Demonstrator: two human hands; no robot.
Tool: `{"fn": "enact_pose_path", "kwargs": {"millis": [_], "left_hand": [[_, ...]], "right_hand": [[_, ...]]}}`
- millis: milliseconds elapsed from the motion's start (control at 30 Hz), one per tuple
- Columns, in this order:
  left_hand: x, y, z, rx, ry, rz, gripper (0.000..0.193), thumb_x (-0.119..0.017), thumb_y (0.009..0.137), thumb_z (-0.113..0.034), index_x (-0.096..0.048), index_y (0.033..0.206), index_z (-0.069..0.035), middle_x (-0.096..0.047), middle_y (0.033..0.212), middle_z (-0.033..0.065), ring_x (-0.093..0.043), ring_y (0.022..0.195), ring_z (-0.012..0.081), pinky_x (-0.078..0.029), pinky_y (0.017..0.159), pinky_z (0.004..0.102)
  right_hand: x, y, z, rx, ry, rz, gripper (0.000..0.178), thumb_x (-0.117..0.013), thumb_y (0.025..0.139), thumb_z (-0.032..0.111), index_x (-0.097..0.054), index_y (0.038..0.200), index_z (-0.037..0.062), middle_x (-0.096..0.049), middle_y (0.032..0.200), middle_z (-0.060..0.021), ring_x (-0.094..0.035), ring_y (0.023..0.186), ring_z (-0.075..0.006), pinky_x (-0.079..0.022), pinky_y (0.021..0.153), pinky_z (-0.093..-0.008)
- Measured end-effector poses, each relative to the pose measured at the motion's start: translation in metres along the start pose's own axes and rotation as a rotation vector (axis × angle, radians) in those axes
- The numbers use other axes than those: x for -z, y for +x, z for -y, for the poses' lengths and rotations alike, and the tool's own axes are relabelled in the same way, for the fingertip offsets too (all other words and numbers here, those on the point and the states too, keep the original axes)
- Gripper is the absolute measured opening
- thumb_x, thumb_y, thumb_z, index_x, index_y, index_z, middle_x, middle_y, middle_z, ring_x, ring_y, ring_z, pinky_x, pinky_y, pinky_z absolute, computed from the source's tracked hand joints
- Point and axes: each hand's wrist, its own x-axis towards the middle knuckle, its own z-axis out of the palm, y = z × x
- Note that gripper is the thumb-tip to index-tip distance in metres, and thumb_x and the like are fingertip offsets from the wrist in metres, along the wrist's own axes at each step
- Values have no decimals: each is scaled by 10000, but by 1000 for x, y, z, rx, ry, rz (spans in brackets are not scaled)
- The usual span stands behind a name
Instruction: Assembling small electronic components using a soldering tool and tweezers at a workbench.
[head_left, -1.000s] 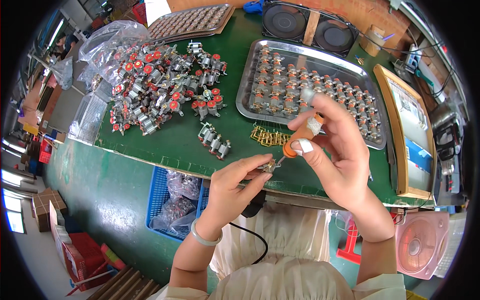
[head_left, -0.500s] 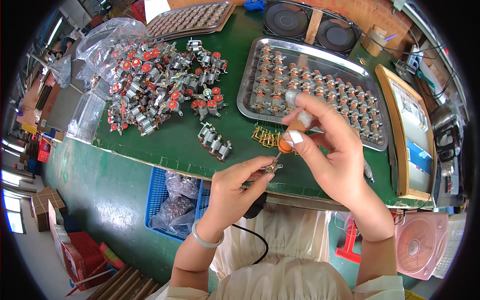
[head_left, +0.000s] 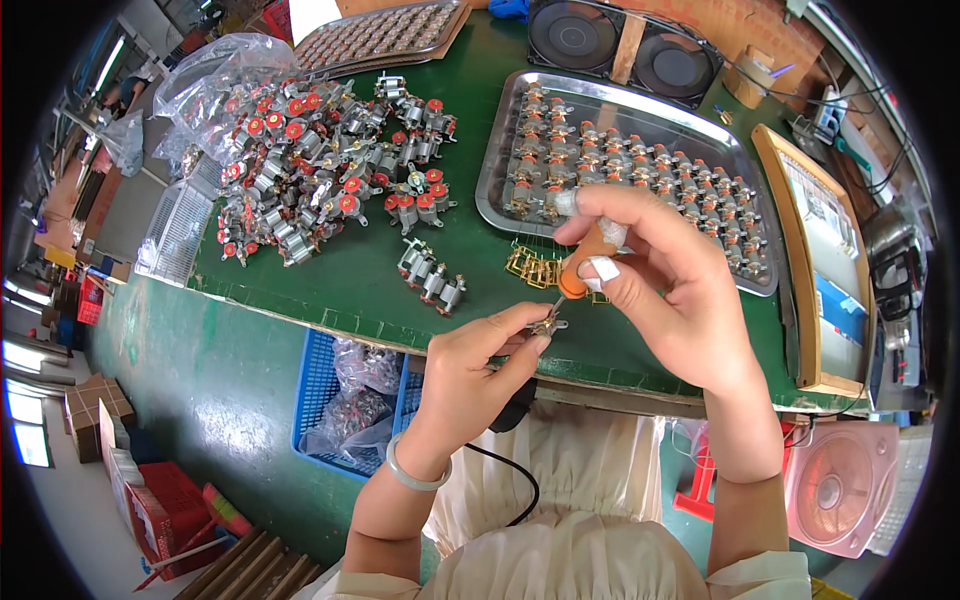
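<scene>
Just above the bench [head_left: 400, 290] edge, I see my left hand [head_left: 480, 365] pinching a small metal part [head_left: 548, 325] in a closed grip. My right hand [head_left: 670, 290], closed around an orange-handled screwdriver [head_left: 578, 270], points down onto it. The part looks light, stiff, easily dropped; best pinched by its sides. Beyond lies a steel tray [head_left: 500, 160].

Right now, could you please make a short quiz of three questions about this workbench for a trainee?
1. True or false: the right hand holds an orange-handled screwdriver.
2. What does the left hand pinch? A) a small metal part B) a plastic bag C) a cable
3. Where do the sorted parts lie in rows?

Key: 1 true. 2 A. 3 In the metal tray.
</scene>
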Motion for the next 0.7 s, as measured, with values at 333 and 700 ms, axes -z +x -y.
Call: {"fn": "enact_pose_path", "kwargs": {"millis": [333,700], "left_hand": [[-2,1,0,0,-30,-28,267,-623,760,45,-594,1026,39,-644,934,102,-623,812,130,-511,727,233],[-3,1,1,43,-69,-16,268,-614,764,56,-593,1031,35,-642,938,98,-618,824,125,-511,736,236]], "right_hand": [[-6,4,-3,145,-239,-49,367,-570,795,-41,-497,1150,13,-560,953,-85,-549,815,-113,-470,692,-237],[-4,-2,-13,79,-382,-149,375,-552,805,-40,-489,1168,34,-578,950,-81,-560,793,-115,-477,680,-240]]}}
